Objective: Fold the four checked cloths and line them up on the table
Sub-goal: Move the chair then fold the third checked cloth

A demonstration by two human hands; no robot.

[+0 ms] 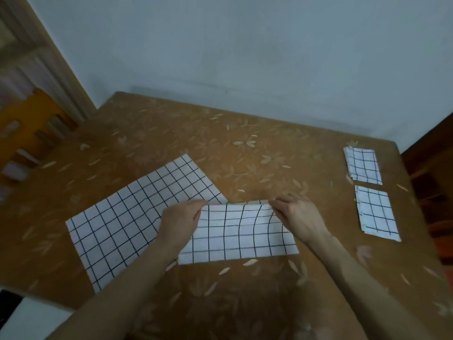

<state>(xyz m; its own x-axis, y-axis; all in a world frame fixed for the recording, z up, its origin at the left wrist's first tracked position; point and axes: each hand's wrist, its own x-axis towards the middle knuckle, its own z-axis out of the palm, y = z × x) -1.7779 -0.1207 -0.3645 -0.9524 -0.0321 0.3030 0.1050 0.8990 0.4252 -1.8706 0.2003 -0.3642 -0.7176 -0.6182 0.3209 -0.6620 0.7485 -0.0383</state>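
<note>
A half-folded white cloth with a black check point(239, 235) lies as a long strip in front of me on the brown table point(245, 148). My left hand point(181, 220) pinches its far left corner, and my right hand point(297, 217) pinches its far right corner. To the left an unfolded checked cloth point(122, 222) lies flat, partly under my left hand and forearm. Two folded checked cloths sit one behind the other at the right edge, the far one point(362, 165) and the near one point(376, 213).
The table carries a pale leaf pattern and stands against a light wall point(245, 45). A wooden door frame point(49, 57) rises at the far left, with orange furniture below it. Dark wooden furniture stands beyond the table's right edge.
</note>
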